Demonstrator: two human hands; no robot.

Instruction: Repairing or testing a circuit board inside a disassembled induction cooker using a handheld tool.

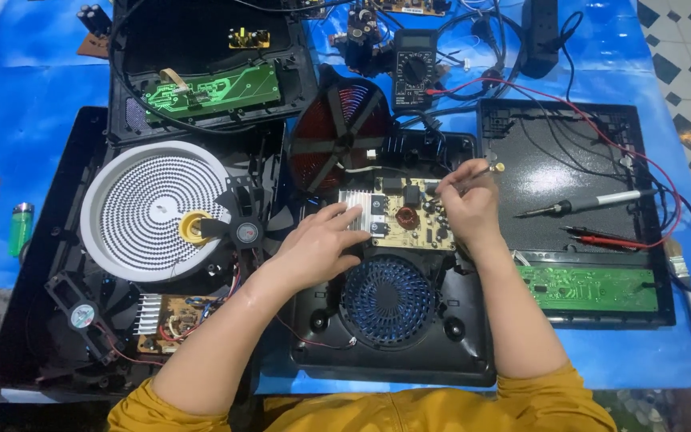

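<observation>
My left hand [319, 242] rests palm down on the left part of a tan circuit board [406, 218], over its silver heat sink [359, 203]. The board lies in an opened black cooker base [393, 336] above a round blue fan [387, 300]. My right hand [467, 204] pinches a thin metal tool [481, 172] with a small round tip, held over the board's right edge. A red and black coil disc [339, 132] stands tilted just behind the board.
A white round heating plate [149, 210] sits in another open base at the left. A soldering iron [593, 202] and red probes [613, 238] lie on a black panel at the right. A multimeter [415, 70], green boards [213, 90], a green lighter [20, 228] and a brush [688, 292] lie around.
</observation>
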